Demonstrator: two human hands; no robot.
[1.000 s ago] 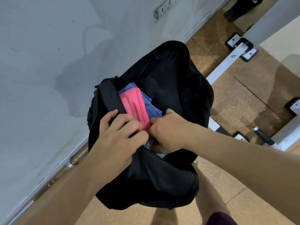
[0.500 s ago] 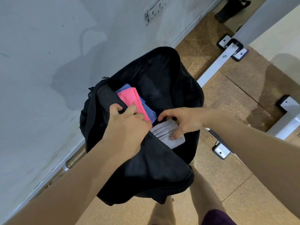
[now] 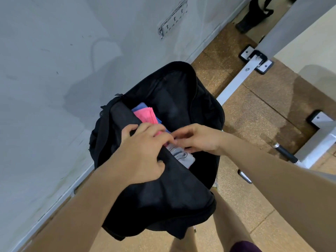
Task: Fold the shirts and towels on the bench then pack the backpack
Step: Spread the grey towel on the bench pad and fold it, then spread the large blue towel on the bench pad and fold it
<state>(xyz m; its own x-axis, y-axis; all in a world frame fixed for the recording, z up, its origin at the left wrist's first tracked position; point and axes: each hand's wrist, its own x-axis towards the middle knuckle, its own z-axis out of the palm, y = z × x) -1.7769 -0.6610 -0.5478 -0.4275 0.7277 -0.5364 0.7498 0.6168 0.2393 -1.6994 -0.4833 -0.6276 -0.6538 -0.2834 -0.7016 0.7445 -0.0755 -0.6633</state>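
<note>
An open black backpack (image 3: 181,99) stands on the floor against the wall. Folded pink cloth (image 3: 145,115) and blue cloth (image 3: 139,107) stand inside it at the back left. A folded grey cloth (image 3: 183,158) sticks partly out of the opening at the front. My left hand (image 3: 143,151) grips the backpack's front edge, fingers curled over it and thumb on the outside. My right hand (image 3: 198,139) reaches in from the right and holds the top of the grey cloth, fingertips meeting those of the left hand.
A grey wall (image 3: 54,70) with a power strip (image 3: 172,20) runs along the left. White metal bench legs (image 3: 234,84) with bolted feet cross the cork-coloured floor (image 3: 254,115) on the right. My bare legs (image 3: 229,224) stand just below the backpack.
My right hand has moved left and down onto the grey cloth, which now sits deeper in the backpack. The left hand keeps its grip on the front edge.
</note>
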